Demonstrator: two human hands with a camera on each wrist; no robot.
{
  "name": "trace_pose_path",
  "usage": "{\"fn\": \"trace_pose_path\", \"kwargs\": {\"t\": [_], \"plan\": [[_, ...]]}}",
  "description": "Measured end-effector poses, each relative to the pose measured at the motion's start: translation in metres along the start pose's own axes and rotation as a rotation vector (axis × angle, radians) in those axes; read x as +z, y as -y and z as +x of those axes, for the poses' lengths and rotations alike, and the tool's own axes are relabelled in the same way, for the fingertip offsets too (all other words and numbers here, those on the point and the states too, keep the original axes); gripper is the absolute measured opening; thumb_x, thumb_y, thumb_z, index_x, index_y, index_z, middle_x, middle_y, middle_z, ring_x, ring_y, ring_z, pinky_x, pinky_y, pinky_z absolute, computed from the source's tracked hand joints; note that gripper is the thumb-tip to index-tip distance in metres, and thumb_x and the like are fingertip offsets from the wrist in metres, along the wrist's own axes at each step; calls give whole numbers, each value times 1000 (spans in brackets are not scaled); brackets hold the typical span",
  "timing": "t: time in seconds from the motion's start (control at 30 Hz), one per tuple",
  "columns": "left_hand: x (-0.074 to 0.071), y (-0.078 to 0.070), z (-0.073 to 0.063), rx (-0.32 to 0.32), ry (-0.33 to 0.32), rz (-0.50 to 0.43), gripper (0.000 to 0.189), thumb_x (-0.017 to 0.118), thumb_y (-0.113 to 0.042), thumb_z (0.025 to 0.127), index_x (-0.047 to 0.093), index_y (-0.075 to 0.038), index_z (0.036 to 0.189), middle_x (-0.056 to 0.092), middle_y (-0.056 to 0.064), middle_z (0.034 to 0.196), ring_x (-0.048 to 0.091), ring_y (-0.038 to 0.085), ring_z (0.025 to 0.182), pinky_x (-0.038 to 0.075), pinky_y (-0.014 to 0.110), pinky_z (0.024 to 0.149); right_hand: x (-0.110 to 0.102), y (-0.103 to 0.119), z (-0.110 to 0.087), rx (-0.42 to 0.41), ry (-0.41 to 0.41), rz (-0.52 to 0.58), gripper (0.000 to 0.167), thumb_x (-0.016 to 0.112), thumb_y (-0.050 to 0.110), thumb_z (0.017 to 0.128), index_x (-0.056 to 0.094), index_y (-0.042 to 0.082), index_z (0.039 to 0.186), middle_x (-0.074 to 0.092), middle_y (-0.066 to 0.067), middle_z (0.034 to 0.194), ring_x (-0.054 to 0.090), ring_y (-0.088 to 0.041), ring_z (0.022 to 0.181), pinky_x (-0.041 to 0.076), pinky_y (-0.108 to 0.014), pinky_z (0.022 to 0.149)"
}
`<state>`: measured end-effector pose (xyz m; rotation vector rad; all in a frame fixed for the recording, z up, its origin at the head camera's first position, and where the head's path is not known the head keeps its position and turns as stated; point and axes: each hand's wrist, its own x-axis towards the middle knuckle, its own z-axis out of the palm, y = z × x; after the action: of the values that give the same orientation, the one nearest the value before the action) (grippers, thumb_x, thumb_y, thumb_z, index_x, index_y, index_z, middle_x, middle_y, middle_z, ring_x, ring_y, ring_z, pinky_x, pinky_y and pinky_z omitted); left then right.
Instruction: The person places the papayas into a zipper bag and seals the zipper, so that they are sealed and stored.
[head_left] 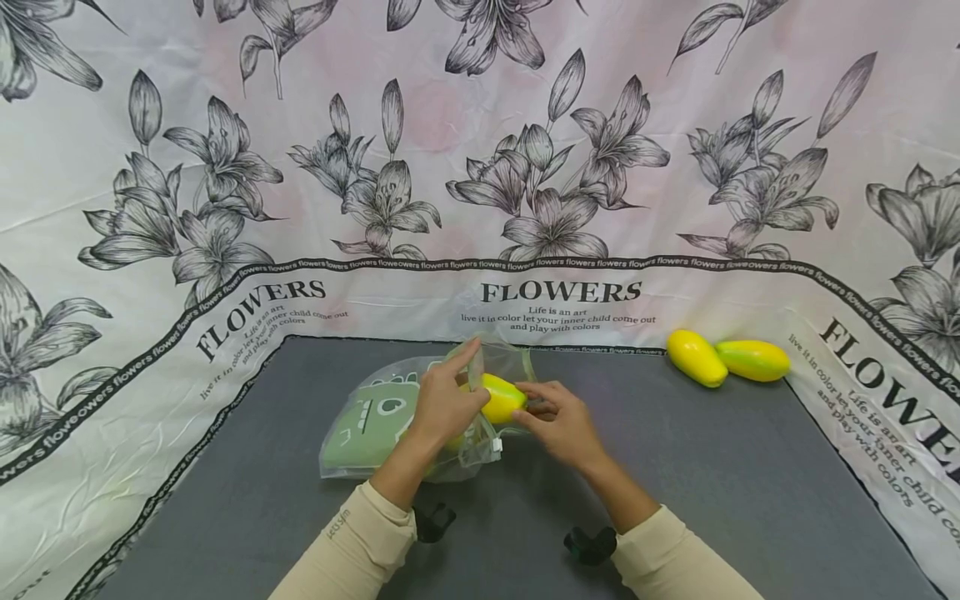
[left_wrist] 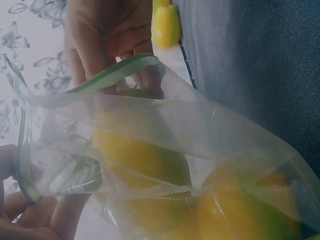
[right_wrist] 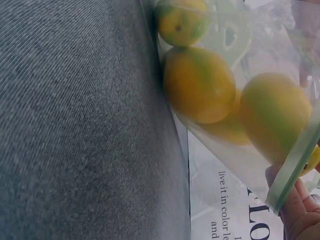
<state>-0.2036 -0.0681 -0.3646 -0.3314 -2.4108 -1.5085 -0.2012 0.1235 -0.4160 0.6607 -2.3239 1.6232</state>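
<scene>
A translucent zip bag with a green cartoon print lies on the table, its mouth toward the right. My left hand grips the bag's rim, index finger stretched out and the others behind the film. At the mouth, my right hand holds the end of a yellow-green mango with its fingertips. In the right wrist view that mango is inside the film, beside the green zip strip. Several more mangoes rest in the bag. The film blurs their outlines.
Two more yellow-green mangoes lie touching at the table's back right. The grey table is bordered at the back and sides by a white flower-printed cloth. Dark wrist straps hang near both sleeves.
</scene>
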Motion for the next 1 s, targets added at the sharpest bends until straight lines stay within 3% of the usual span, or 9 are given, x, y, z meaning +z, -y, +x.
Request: {"fn": "trace_pose_path", "kwargs": {"t": [0.17, 0.53, 0.7, 1.0], "plan": [[0, 0, 0, 11, 3, 0, 68, 61, 0, 73, 53, -11, 140, 49, 3, 142, 62, 39, 105, 52, 27, 55, 5, -16, 4, 36, 20, 18, 39, 74, 7, 83, 66, 5, 121, 58, -13, 104, 68, -29, 87, 56, -30, 68], [0, 0, -2, 13, 12, -7, 69, 59, 0, 73, 52, -12, 140, 49, 4, 142, 61, 39, 105, 48, 26, 49, 7, -12, 9, 86, 37, -27, 32, 73, 12, 85, 69, 9, 117, 68, -9, 106, 69, -24, 87, 56, -32, 71], [1, -1, -2, 8, 9, -1, 69, 59, -1, 73, 52, -12, 140, 48, 6, 142, 61, 40, 104, 47, 26, 48, 10, -12, 11, 76, 13, -40, 28, 73, 8, 85, 70, 8, 112, 69, -9, 104, 69, -22, 86, 56, -32, 72], [2, -3, -3, 24, 7, -5, 69, 61, 0, 72, 52, -10, 140, 49, 6, 142, 61, 41, 105, 49, 27, 53, 17, -9, 14, 5, -1, -95, 24, 74, 9, 84, 72, 5, 107, 69, -8, 95, 69, -20, 78, 56, -38, 64]]}}
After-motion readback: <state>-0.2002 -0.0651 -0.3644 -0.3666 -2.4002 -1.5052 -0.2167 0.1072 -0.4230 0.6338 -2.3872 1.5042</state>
